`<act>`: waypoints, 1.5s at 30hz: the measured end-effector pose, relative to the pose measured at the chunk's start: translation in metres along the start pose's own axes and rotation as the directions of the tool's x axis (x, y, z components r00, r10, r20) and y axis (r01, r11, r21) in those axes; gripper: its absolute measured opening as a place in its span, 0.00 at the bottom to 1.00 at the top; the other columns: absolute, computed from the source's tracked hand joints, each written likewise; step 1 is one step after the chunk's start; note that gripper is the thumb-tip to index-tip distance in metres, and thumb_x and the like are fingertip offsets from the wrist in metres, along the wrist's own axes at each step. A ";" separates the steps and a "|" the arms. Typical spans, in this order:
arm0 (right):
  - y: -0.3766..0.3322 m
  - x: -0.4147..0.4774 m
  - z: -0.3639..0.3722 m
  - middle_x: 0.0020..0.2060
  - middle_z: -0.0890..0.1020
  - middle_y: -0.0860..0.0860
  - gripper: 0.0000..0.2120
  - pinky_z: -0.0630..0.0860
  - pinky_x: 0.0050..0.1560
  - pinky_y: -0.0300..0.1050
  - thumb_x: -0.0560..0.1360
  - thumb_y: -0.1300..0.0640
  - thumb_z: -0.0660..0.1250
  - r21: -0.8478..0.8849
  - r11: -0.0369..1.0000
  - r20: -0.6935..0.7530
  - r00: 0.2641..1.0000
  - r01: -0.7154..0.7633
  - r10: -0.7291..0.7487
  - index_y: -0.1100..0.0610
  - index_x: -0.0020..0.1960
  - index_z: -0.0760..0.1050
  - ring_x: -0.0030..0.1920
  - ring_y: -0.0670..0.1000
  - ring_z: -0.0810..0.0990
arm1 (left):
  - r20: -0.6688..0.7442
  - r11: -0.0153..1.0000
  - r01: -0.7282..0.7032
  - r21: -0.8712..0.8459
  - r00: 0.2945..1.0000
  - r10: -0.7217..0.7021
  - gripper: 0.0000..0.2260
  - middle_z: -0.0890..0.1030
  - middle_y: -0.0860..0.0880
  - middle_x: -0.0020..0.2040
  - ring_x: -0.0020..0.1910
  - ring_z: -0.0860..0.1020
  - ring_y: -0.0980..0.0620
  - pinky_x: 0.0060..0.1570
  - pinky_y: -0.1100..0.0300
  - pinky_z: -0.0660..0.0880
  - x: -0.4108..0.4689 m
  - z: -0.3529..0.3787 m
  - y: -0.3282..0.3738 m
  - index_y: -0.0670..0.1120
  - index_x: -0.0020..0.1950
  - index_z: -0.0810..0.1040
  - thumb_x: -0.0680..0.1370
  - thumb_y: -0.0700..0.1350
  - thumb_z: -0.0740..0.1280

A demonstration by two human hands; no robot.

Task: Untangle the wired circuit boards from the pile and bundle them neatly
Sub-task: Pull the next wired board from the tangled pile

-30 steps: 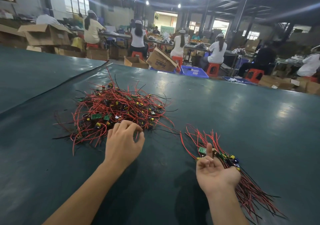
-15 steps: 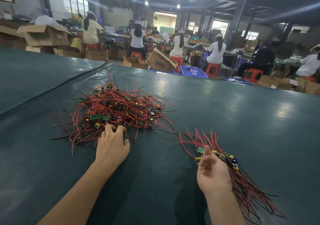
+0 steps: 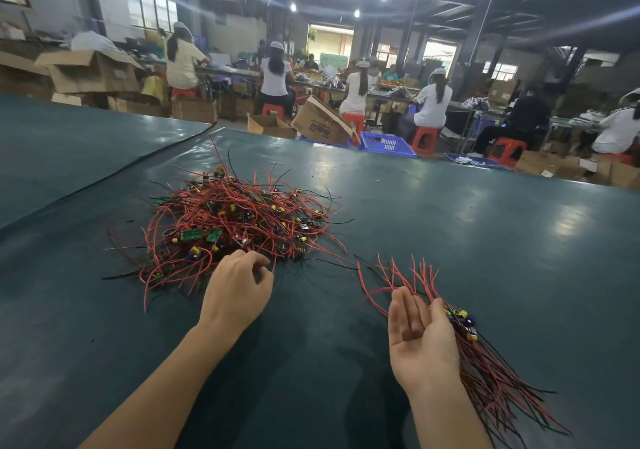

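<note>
Dark green matting (image 3: 467, 227) covers the worktable. Behind it, workers (image 3: 433, 102) sit on red stools (image 3: 424, 138) among cardboard cartons (image 3: 322, 126) and a blue crate (image 3: 386, 143). Left hand (image 3: 239, 286): back upward, fingers (image 3: 254, 261) curled in toward the thumb, tips at the near edge of the pile (image 3: 235, 216) and in among its closest red wires. Whether a wire is actually pinched cannot be determined. The pile extends away from and to the left of those fingertips, a loose tangle of red and black leads with small green circuit boards (image 3: 191, 235) and yellow-and-blue components mixed through. Right hand (image 3: 420, 339): palm upward, fingers (image 3: 403, 306) nearly straight and close together, relaxed, grasping nothing. The bundle (image 3: 491, 379) lies just beside and partly beneath this hand on its thumb side, wires roughly parallel. Its red ends fan out beyond the fingertips, its components cluster next to the thumb, and the remaining leads trail back alongside the wrist. Pile and bundle lie apart, bare matting between.
</note>
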State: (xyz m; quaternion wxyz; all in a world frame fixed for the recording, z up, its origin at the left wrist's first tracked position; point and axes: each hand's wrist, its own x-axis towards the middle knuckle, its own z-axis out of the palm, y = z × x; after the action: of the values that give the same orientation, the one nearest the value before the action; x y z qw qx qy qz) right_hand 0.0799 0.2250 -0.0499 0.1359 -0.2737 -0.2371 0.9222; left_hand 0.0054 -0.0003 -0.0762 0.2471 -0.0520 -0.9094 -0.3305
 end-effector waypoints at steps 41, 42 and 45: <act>0.034 -0.004 0.004 0.39 0.86 0.52 0.13 0.70 0.21 0.38 0.77 0.47 0.68 -0.615 0.785 0.198 0.978 0.074 0.063 0.56 0.45 0.84 0.25 0.46 0.76 | 0.244 0.920 -0.243 0.308 0.955 0.170 0.14 0.79 0.56 0.51 0.52 0.74 0.51 0.53 0.56 0.65 -0.029 0.023 0.030 0.54 0.53 0.79 0.79 0.56 0.57; 0.034 -0.005 0.004 0.38 0.86 0.51 0.11 0.69 0.21 0.38 0.75 0.48 0.71 -0.619 0.780 0.202 0.978 0.090 0.047 0.56 0.43 0.83 0.24 0.46 0.75 | 0.230 0.918 -0.226 0.325 0.961 0.156 0.14 0.79 0.56 0.50 0.51 0.74 0.52 0.53 0.56 0.65 -0.027 0.022 0.029 0.54 0.52 0.80 0.79 0.56 0.57; 0.036 -0.006 0.004 0.36 0.84 0.50 0.06 0.70 0.23 0.39 0.71 0.53 0.75 -0.635 0.757 0.250 0.968 0.154 0.013 0.55 0.41 0.82 0.25 0.46 0.76 | 0.209 0.956 -0.233 0.178 0.958 0.194 0.12 0.80 0.56 0.44 0.46 0.75 0.53 0.52 0.57 0.66 -0.025 0.019 0.030 0.52 0.49 0.81 0.80 0.54 0.60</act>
State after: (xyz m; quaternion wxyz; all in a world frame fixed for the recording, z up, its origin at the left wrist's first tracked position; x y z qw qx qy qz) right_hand 0.0782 0.1906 -0.0628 0.0380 -0.1817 -0.5667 0.8028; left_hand 0.0275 0.0370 -0.0835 0.1980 -0.1562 -0.9464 -0.2018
